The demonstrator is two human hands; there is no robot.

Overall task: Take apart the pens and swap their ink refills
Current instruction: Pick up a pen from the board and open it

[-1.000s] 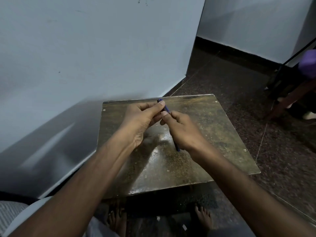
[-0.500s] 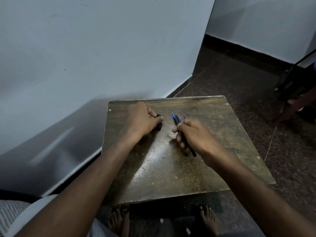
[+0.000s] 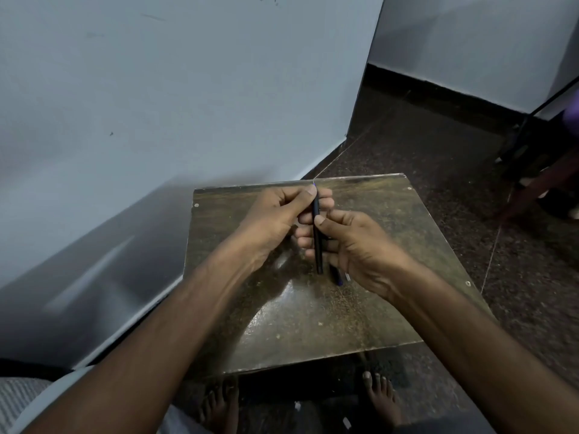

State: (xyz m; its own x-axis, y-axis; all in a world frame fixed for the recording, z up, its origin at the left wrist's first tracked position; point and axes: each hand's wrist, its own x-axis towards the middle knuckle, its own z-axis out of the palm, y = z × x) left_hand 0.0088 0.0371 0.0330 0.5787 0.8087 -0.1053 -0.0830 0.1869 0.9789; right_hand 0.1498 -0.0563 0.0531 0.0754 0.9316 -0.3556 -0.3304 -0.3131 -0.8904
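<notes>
Both hands, left [image 3: 275, 214] and right [image 3: 354, 245], pinch one dark pen [image 3: 317, 233] upright between them.

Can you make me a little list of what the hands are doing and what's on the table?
left hand: pinching the top end of the black pen
right hand: pinching the pen at its middle
black pen: held up above the table, nearly upright in the picture
blue pen part: pokes out under the right hand; whether it rests on the table, cannot tell
feet: bare, under the table
</notes>
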